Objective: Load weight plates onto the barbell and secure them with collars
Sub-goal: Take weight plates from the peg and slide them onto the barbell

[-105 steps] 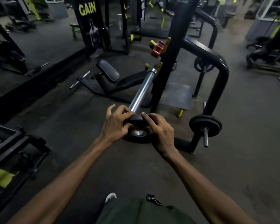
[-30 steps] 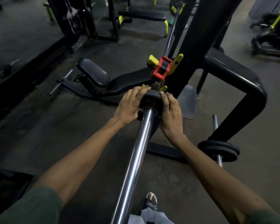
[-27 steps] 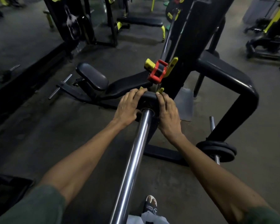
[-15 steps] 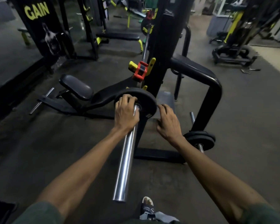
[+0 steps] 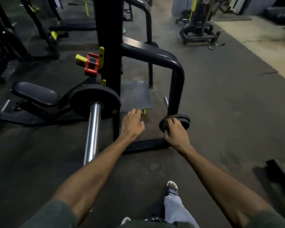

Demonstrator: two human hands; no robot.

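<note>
Dim gym, dark rubber-mat floor [image 5: 220,112], black rack upright [image 5: 108,38] rising centre-left with a red and yellow fitting [image 5: 90,64] clipped to its side. Bench pad [image 5: 34,93] low at left.

Barbell sleeve [image 5: 92,129], bright chrome, runs toward the camera. One black weight plate [image 5: 94,99] sits on it, pushed up near the upright. No collar on the sleeve that I can make out.

Stored plates [image 5: 181,120]: small black discs stacked on a steel storage peg [image 5: 166,102] at the foot of the rack's curved tube frame [image 5: 176,83], just right of the sleeve.

Right hand [image 5: 174,134]: fingers curled over the near rim of the stored plates, thumb side hidden. Looks closed on the outermost disc, though whether it bears the weight yet cannot be told.

Left hand [image 5: 132,124]: loose, holding nothing, fingers extended, hanging between the sleeve and the stored plates, touching neither.

Handling, as judged:
- Small disc, but dense; rigid, will not flex or crush. Heavier than its size suggests.
- Coating looks matte, so fair friction; the rim is narrow, and a one-hand pinch may tire or slip.
- Best hold: both hands at opposite rims, or fingers through the bore once it clears the peg.
- Draw it straight along the peg; tilting may bind the bore.
- Keep toes clear; a shoe [image 5: 171,189] stands nearly under the carry path.
</note>
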